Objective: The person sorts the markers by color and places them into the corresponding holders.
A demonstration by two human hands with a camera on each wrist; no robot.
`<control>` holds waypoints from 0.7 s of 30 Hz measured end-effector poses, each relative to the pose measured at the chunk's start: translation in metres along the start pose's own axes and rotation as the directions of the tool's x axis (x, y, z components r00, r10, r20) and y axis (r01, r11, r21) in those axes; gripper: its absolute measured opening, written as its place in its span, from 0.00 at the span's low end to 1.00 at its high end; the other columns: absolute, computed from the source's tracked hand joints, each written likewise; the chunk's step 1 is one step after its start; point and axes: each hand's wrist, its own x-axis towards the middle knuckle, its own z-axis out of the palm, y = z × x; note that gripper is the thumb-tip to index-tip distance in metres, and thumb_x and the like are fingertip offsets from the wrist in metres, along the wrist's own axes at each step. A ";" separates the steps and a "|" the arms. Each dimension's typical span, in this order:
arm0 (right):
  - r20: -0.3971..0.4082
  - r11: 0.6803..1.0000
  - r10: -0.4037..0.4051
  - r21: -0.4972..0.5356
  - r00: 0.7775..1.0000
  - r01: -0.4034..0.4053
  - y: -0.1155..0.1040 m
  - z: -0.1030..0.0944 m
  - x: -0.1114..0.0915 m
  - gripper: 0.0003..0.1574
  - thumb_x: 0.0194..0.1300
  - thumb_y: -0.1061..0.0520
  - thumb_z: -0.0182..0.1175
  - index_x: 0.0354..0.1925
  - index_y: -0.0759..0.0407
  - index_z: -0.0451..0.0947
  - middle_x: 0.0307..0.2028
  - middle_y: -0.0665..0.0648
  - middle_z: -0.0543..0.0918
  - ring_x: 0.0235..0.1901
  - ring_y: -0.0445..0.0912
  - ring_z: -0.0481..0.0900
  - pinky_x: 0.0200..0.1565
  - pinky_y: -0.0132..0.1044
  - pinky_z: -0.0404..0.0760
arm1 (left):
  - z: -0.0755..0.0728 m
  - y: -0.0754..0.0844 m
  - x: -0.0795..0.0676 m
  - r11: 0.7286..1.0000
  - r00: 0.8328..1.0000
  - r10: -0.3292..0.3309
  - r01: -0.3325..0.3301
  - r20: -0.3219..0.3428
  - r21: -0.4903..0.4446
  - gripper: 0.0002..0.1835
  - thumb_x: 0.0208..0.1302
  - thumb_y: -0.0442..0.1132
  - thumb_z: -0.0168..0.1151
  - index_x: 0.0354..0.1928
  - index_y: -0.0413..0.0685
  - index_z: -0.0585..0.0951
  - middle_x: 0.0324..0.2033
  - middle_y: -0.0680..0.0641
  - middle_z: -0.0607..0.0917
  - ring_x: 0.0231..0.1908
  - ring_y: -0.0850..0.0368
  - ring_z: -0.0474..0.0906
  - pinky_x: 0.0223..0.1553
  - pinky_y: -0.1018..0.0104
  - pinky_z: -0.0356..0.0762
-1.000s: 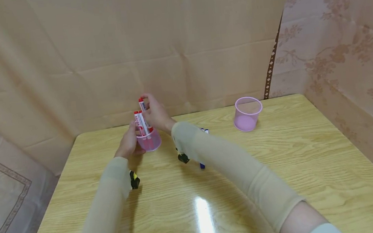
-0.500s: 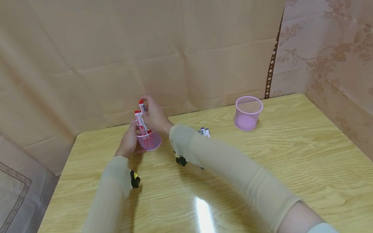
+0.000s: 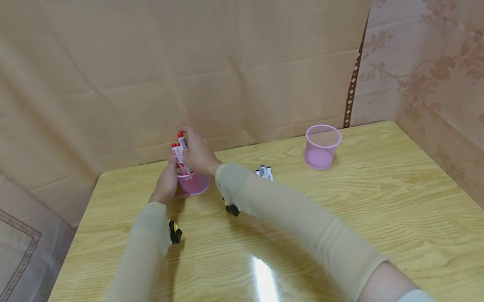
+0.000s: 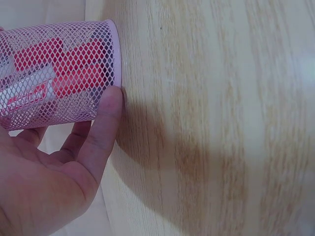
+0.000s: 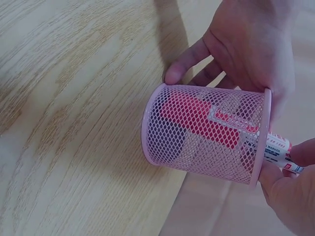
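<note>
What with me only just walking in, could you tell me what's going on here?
A person's left hand holds a pink mesh cup on the table, while the right hand grips a red-capped marker at its mouth. Other red-capped markers are in the cup. Dark-capped markers lie mid-table, partly hidden by the right sleeve. A second pink cup stands farther right.
</note>
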 end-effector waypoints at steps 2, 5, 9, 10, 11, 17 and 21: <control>-0.001 1.000 0.009 0.001 1.000 -0.009 0.000 0.000 0.001 0.39 0.62 0.73 0.54 0.67 0.52 0.58 0.53 0.54 0.74 0.44 0.44 0.75 0.44 0.33 0.78 | 0.000 0.000 0.000 1.000 1.000 -0.002 0.002 0.000 -0.002 0.45 0.64 0.73 0.19 0.71 0.52 0.56 0.58 0.36 0.66 0.54 0.39 0.69 0.46 0.45 0.77; -0.006 1.000 0.015 0.009 1.000 -0.015 0.001 0.000 0.001 0.40 0.61 0.73 0.54 0.68 0.52 0.58 0.53 0.54 0.75 0.44 0.44 0.76 0.43 0.33 0.78 | 0.000 0.000 0.001 1.000 1.000 -0.006 0.006 0.001 0.002 0.47 0.61 0.76 0.19 0.72 0.53 0.55 0.59 0.37 0.66 0.55 0.39 0.67 0.47 0.45 0.77; -0.003 1.000 0.028 0.001 1.000 -0.028 0.001 0.000 0.001 0.41 0.60 0.73 0.55 0.68 0.52 0.58 0.53 0.54 0.75 0.43 0.44 0.76 0.42 0.33 0.78 | 0.000 0.001 0.001 1.000 1.000 -0.002 0.002 0.004 0.006 0.48 0.60 0.77 0.19 0.72 0.53 0.55 0.59 0.36 0.65 0.55 0.39 0.67 0.47 0.45 0.76; 0.001 0.999 0.034 -0.002 0.999 -0.034 0.001 0.000 0.001 0.41 0.61 0.73 0.55 0.68 0.52 0.57 0.53 0.54 0.75 0.43 0.44 0.76 0.43 0.33 0.78 | 0.000 0.001 0.001 1.000 1.000 -0.001 0.001 0.004 0.006 0.48 0.60 0.77 0.19 0.72 0.53 0.55 0.59 0.36 0.65 0.55 0.39 0.67 0.47 0.45 0.76; 0.004 0.999 0.038 -0.007 0.999 -0.038 0.001 0.000 0.001 0.41 0.60 0.73 0.55 0.68 0.52 0.57 0.53 0.54 0.75 0.44 0.44 0.76 0.43 0.33 0.78 | 0.001 0.001 0.001 1.000 1.000 0.001 -0.001 0.005 0.005 0.48 0.60 0.76 0.19 0.72 0.52 0.55 0.59 0.36 0.66 0.55 0.39 0.68 0.47 0.44 0.76; 0.029 0.997 0.051 -0.065 0.998 -0.049 0.001 -0.001 0.002 0.42 0.58 0.73 0.57 0.67 0.54 0.58 0.52 0.54 0.75 0.46 0.45 0.75 0.46 0.34 0.77 | 0.000 0.001 0.000 1.000 1.000 0.008 -0.008 0.008 0.017 0.48 0.60 0.76 0.18 0.73 0.52 0.54 0.60 0.36 0.65 0.56 0.38 0.67 0.48 0.44 0.76; 0.037 0.995 0.077 -0.067 0.996 -0.074 0.001 -0.001 0.002 0.42 0.59 0.72 0.57 0.68 0.52 0.58 0.53 0.54 0.75 0.46 0.45 0.75 0.46 0.35 0.78 | 0.000 0.002 0.000 1.000 1.000 -0.002 0.002 0.011 0.026 0.48 0.59 0.77 0.18 0.73 0.54 0.53 0.60 0.36 0.65 0.57 0.38 0.66 0.48 0.44 0.76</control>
